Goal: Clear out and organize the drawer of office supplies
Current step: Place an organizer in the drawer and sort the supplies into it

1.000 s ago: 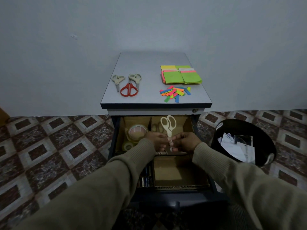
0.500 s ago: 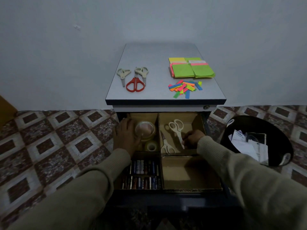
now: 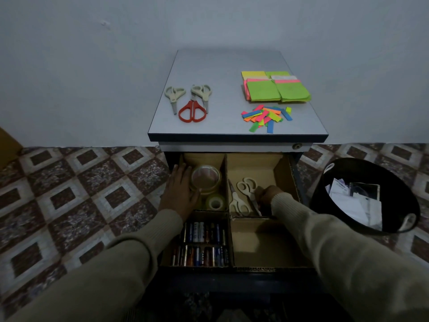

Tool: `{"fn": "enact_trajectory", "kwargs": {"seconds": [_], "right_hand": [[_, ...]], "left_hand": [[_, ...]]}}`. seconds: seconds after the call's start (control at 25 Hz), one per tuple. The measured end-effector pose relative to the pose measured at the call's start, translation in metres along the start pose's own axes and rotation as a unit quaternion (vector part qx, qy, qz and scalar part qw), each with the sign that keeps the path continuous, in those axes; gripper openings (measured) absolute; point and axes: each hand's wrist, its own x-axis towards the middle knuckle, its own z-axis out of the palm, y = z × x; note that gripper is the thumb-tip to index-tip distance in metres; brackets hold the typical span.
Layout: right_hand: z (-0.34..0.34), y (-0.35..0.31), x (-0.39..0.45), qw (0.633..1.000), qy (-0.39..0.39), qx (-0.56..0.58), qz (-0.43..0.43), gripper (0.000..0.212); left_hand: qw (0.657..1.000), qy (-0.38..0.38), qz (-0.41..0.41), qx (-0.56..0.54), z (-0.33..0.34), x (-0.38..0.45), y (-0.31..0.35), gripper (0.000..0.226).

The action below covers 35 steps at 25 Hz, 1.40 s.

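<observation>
In the drawer (image 3: 286,168), right hand (image 3: 267,195) grips scissors (image 3: 249,190); left hand (image 3: 181,189) flat beside tape (image 3: 205,178).

Scissors: five in all. Three on the tabletop (image 3: 222,66): two beige pairs (image 3: 174,96) (image 3: 202,94) and one red-handled pair (image 3: 192,111). Two white-handled pairs (image 3: 237,201) (image 3: 248,190) in the drawer's back right compartment (image 3: 260,166).

Tape rolls: two, one large (image 3: 205,178), one small (image 3: 215,202), back left compartment.

Batteries (image 3: 201,242): two rows, front left compartment; individual count not readable.

Sticky note pads (image 3: 275,87): one cluster, several stacks overlapping, exact number unclear.

Coloured paper strips (image 3: 267,117): one loose pile, too many to count.

Bin (image 3: 329,205): one.

Hands: two.
</observation>
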Motion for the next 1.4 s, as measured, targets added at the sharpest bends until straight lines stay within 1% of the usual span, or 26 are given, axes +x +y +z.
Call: {"fn": "enact_trajectory", "kwargs": {"seconds": [0.12, 0.2, 0.28, 0.36, 0.44, 0.56, 0.88, 1.0, 1.08, 1.16, 1.28, 1.4], "right_hand": [[0.0, -0.003, 0.002, 0.998, 0.016, -0.052, -0.016, 0.047], [0.002, -0.002, 0.003, 1.0, 0.004, -0.027, 0.003, 0.041], [0.004, 0.0, 0.007, 1.0, 0.011, 0.018, 0.007, 0.037], [0.005, 0.0, 0.01, 0.999, 0.022, 0.026, 0.017, 0.034], [0.005, -0.001, 0.012, 0.996, 0.038, 0.076, 0.025, 0.031], [0.008, -0.001, 0.017, 0.989, 0.023, 0.142, 0.032, 0.027], [0.008, 0.0, 0.015, 0.986, -0.036, 0.161, 0.02, 0.032], [0.005, -0.002, 0.007, 0.984, -0.017, 0.176, 0.003, 0.033], [0.001, -0.003, 0.0, 0.984, 0.024, 0.175, -0.021, 0.033], [-0.005, -0.004, -0.008, 0.979, 0.051, 0.194, -0.044, 0.028], [-0.018, -0.013, -0.027, 0.96, 0.057, 0.264, -0.078, 0.013], [-0.034, -0.029, -0.047, 0.946, 0.062, 0.292, -0.124, 0.021]], "left_hand": [[1.0, 0.011, 0.013, -0.013, 0.0, -0.002, 0.0, 0.062], [1.0, 0.006, 0.013, -0.016, 0.0, -0.003, 0.0, 0.067], [1.0, 0.003, 0.017, -0.011, 0.0, -0.003, 0.001, 0.072], [1.0, 0.006, 0.021, -0.009, 0.0, -0.003, 0.0, 0.071], [1.0, 0.009, 0.021, -0.013, 0.001, -0.003, -0.001, 0.068], [1.0, 0.011, 0.023, -0.014, 0.003, -0.002, -0.002, 0.059], [0.999, 0.013, 0.023, -0.018, 0.003, -0.002, -0.002, 0.058], [0.999, 0.003, 0.027, -0.019, 0.001, -0.001, -0.003, 0.058], [0.999, 0.002, 0.024, -0.032, -0.001, -0.002, -0.002, 0.056], [0.998, 0.021, 0.029, -0.046, -0.006, -0.006, 0.0, 0.049], [0.995, 0.057, 0.035, -0.068, -0.02, -0.011, 0.005, 0.027], [0.994, 0.07, 0.038, -0.076, -0.04, -0.006, 0.012, 0.019]]}}
